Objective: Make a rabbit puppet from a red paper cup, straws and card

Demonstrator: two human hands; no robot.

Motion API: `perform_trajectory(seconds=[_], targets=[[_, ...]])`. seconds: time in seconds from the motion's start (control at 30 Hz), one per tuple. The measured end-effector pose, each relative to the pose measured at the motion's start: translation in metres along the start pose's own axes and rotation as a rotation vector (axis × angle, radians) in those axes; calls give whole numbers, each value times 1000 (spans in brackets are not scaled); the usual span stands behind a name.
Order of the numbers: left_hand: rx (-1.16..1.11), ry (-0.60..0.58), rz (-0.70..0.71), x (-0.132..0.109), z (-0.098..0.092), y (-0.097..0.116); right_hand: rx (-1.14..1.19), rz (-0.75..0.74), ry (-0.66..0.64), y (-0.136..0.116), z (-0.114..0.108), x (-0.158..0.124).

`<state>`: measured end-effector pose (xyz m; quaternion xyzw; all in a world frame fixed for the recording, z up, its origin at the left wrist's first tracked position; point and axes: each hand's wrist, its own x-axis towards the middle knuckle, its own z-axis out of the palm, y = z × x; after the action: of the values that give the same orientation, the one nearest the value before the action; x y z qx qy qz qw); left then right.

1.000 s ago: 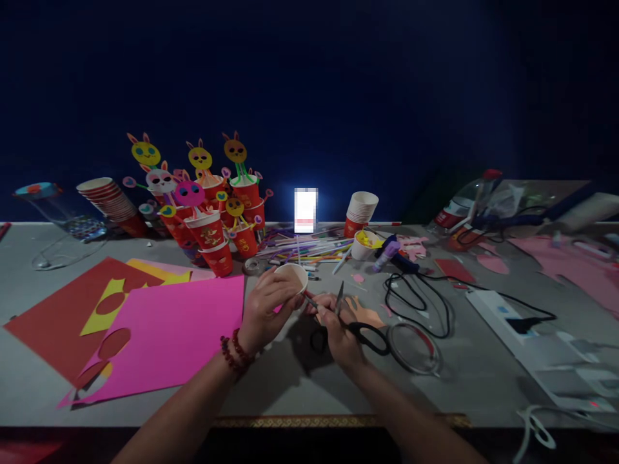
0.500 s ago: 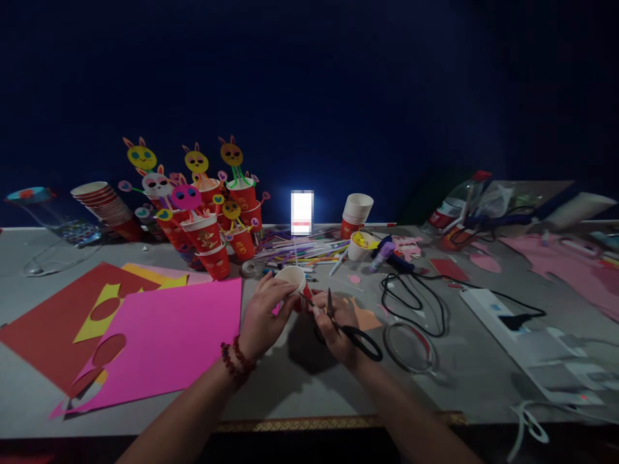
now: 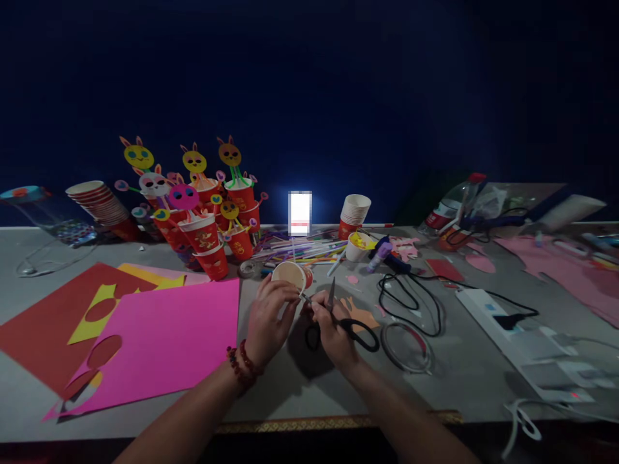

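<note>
My left hand (image 3: 273, 316) is closed around a red paper cup with a white inside (image 3: 286, 274), its mouth tipped toward me. In my right hand (image 3: 333, 328) is a pair of black-handled scissors (image 3: 362, 335), held with the blades apart. One blade tip meets the cup's rim beside my left fingertips; whether it bites into the paper I cannot tell. An orange paper scrap (image 3: 362, 316) lies just behind my right hand. Left of my left hand lies a bright pink sheet (image 3: 178, 335).
Decorated red cups with paper bunny faces (image 3: 198, 232) stand at back left. Behind the hands are pipe cleaners (image 3: 309, 248), a stack of paper cups (image 3: 355, 212) and a purple glue stick (image 3: 380, 256). A tape roll (image 3: 406, 348), black cable (image 3: 416, 303) and power strip (image 3: 498, 335) lie right.
The cup has tilted so its open mouth faces me more. The scissors have turned slightly and their tip has come up to the rim. The view has shifted a little.
</note>
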<state>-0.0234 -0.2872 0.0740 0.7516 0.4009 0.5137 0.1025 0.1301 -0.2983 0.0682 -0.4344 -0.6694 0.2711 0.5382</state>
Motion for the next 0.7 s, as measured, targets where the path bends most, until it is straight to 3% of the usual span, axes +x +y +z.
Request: perform_trajectory(seconds=[0.13,0.27,0.5,0.57,0.7], targets=[[-74,19,-108,2,-2,2,-189,-144,-30,0,-4,0],[-85,-16,-116,2,-3,2,-235,-216,-51,1,-7,-1],[-250,33,-168,-7,10,-2,56,69,-45,7,0,-2],[-372,28,-250,-7,13,-1,56,57,-57,7,0,-1],[-670,40,-504,-5,13,2,-160,-104,-85,2,-5,1]])
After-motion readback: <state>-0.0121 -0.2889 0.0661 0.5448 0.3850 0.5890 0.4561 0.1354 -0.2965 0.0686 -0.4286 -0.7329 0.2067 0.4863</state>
